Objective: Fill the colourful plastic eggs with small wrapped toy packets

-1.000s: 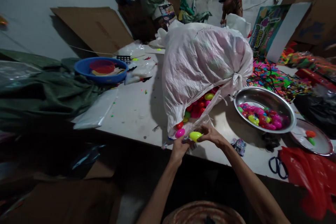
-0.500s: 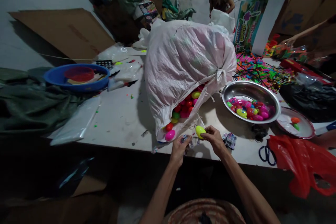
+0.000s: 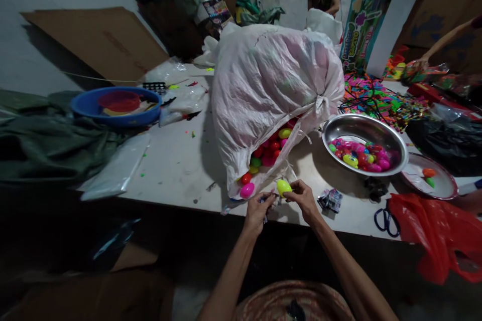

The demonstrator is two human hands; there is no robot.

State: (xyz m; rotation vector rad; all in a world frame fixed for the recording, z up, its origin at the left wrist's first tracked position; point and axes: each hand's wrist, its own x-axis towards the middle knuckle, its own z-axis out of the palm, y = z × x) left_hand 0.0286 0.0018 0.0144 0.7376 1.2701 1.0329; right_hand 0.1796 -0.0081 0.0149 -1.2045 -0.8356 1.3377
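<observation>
My right hand [image 3: 303, 197] pinches a yellow plastic egg [image 3: 283, 187] just above the table's front edge. Close to its left, my left hand [image 3: 259, 210] is closed on a small printed plastic wrapper [image 3: 265, 199], mostly hidden by the fingers. Behind both hands bulges a big white woven sack [image 3: 274, 75], torn open low on its front. Through the tear show several coloured plastic eggs, with a pink egg [image 3: 247, 190] lowest at the opening. A crumpled pile of small printed wrappers [image 3: 330, 200] lies right of my right hand.
A steel bowl [image 3: 361, 123] of coloured eggs stands at right, beside a plate [image 3: 450, 191] with two small pieces. Scissors [image 3: 387, 221] and a red plastic bag [image 3: 425, 230] lie at the front edge. A blue basin [image 3: 116, 119] sits left. Two other people work across the table.
The view has shifted slightly, so the table's things appear further right. My hands stay close together, and the yellow egg has moved a little nearer my left hand.
</observation>
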